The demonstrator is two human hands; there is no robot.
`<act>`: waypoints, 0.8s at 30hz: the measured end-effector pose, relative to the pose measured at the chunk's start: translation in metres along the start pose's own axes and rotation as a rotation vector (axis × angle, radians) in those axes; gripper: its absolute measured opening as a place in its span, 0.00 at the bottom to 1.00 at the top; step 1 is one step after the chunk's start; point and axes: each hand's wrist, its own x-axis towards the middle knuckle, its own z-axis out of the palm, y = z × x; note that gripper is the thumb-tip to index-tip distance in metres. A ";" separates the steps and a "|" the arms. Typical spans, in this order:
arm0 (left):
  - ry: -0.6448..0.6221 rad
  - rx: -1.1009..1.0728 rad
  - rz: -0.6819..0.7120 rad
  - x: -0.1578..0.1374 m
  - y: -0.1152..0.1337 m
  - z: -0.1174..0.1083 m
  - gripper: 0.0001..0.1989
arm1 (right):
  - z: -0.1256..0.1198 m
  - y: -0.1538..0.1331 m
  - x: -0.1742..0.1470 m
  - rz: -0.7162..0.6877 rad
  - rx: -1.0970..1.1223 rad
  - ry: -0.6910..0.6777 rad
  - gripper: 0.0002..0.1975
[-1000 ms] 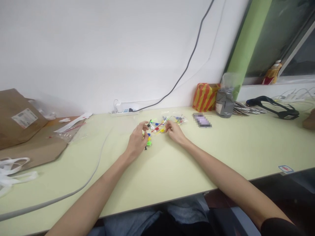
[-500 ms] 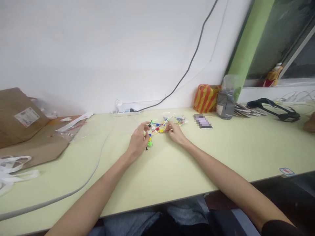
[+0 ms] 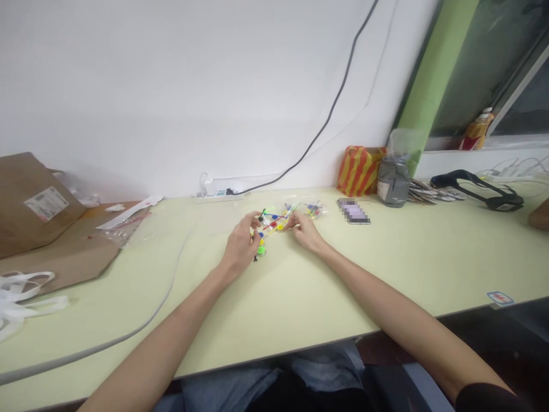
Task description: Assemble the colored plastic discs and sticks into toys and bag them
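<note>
Small bright plastic pieces (image 3: 274, 225) in red, blue, yellow, green and black lie in a loose heap between my hands. My left hand (image 3: 241, 245) curls around the left side of the heap, its thumb and fingers bent about small pieces that they partly hide. Below its thumb show blue, yellow and bright green round pieces (image 3: 261, 250), with a little black piece at the bottom. At the heap's right side, my right hand (image 3: 305, 232) has its fingertips pinched together close to a yellow round piece (image 3: 280, 227). What that pinch holds is too small to make out.
A clear plastic bag (image 3: 316, 210) with more coloured pieces lies behind my right hand. Farther right are a phone (image 3: 353, 211), a striped bag (image 3: 359, 171) and a grey packet (image 3: 393, 182). A power strip (image 3: 217, 194) sits by the wall; a grey cable (image 3: 141, 326) and brown paper bag (image 3: 38, 206) are leftward.
</note>
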 end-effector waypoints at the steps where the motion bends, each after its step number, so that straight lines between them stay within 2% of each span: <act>1: -0.001 0.002 0.000 0.000 0.000 0.000 0.24 | 0.000 0.000 0.000 0.003 -0.003 -0.001 0.17; 5: -0.007 0.037 0.018 0.001 -0.003 -0.002 0.25 | -0.001 -0.003 -0.002 0.012 -0.033 0.001 0.17; 9: -0.037 0.173 0.048 0.006 -0.023 -0.012 0.29 | -0.003 -0.008 -0.002 -0.025 -0.123 0.056 0.16; 12: -0.060 0.209 0.012 0.007 -0.044 -0.020 0.23 | -0.001 -0.014 -0.004 -0.091 -0.207 0.082 0.16; 15: -0.072 0.164 -0.026 0.006 -0.056 -0.021 0.19 | 0.010 -0.023 -0.008 -0.201 -0.257 -0.017 0.19; 18: -0.084 0.107 -0.018 0.005 -0.056 -0.018 0.20 | 0.029 -0.032 -0.012 -0.334 -0.409 -0.126 0.22; 21: -0.079 0.075 -0.013 0.003 -0.052 -0.015 0.22 | 0.045 -0.039 -0.007 -0.398 -0.621 -0.158 0.17; 24: -0.054 0.068 -0.030 0.002 -0.052 -0.015 0.24 | 0.055 -0.038 0.005 -0.390 -0.706 -0.165 0.11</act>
